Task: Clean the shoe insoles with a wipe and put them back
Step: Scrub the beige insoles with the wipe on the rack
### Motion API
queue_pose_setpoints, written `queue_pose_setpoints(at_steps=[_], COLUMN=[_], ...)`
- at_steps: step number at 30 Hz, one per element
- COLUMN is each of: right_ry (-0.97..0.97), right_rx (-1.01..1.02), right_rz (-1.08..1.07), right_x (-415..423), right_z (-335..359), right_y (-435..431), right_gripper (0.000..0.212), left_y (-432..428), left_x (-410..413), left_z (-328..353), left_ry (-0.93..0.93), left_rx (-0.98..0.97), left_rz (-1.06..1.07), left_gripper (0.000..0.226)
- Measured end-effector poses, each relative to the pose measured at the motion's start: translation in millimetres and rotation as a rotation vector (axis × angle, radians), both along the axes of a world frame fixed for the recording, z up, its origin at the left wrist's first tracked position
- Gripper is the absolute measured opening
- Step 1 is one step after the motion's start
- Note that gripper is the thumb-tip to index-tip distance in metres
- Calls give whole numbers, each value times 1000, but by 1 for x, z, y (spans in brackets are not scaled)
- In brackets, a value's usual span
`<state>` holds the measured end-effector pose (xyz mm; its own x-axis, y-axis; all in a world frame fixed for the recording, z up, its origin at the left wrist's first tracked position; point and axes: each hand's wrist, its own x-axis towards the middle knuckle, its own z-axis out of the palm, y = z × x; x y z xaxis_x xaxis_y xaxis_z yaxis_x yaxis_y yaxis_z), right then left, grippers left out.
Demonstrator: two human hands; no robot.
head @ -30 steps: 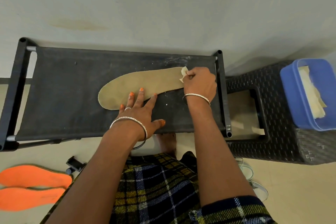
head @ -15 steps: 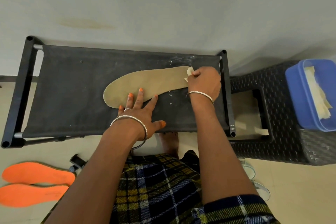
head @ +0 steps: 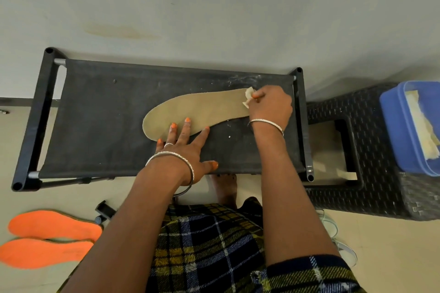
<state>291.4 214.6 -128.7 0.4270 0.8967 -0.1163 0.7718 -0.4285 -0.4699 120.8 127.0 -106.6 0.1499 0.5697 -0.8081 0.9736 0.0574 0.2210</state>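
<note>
Atop the black fabric-topped rack (head: pixel 107 126), lying flat with long axis left to right: a tan, foot-shaped shoe insole (head: pixel 202 112), pinned at its near edge by the straight, spread fingers of the left hand (head: pixel 183 150). At its right end, the right hand (head: pixel 272 106) curled round a crumpled pale wipe (head: pixel 248 97). Next stroke likely leftward along that axis toward the left hand, nearly the whole length lying left of the grip.
</note>
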Motion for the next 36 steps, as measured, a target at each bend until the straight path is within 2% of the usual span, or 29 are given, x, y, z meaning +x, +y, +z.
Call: queue_pose_setpoints(at_steps=[5,9,11,16,19,21,24,26,28,33,36], right_ry=[-3,121,125,-4,-41,-31,89,68,42,10,-14], right_rx=[-38,-41,-70,-39,-31,-9,10,0,-20,-23,-2], right_rz=[81,416,478,108,63,177,449,567,539,132,141], right_x=[-17,-51,-54,-20,-18,-29,-56,-68,-64,-20,-21], right_z=[0,-4,-6,-3,-4,-6,-9,-8,-6,-5,-10], right_y=[-2,-9,-11,-5,-6,-7,-12,-16,-14,-5,-5], right_gripper=[13,13,14,7,11,15,16,17,18,9,13], left_y=[-1,-1,-1,-2,-2,-2,-1,-1,-1,-1,0], left_x=[1,0,-1,-5,-7,-6,-5,-4,-5,-9,-9], left_z=[1,2,2,2,2,2,2,3,4,3,2], left_ry=[14,2,-4,3,5,7,10,7,7,16,24], left_rx=[-5,-8,-9,-14,-18,-18,-14,-12,-12,-14,-12], left_rz=[-5,11,18,-1,-3,-2,14,23,19,-7,-9], left_gripper=[85,85,85,83,83,84,83,83,82,82,82])
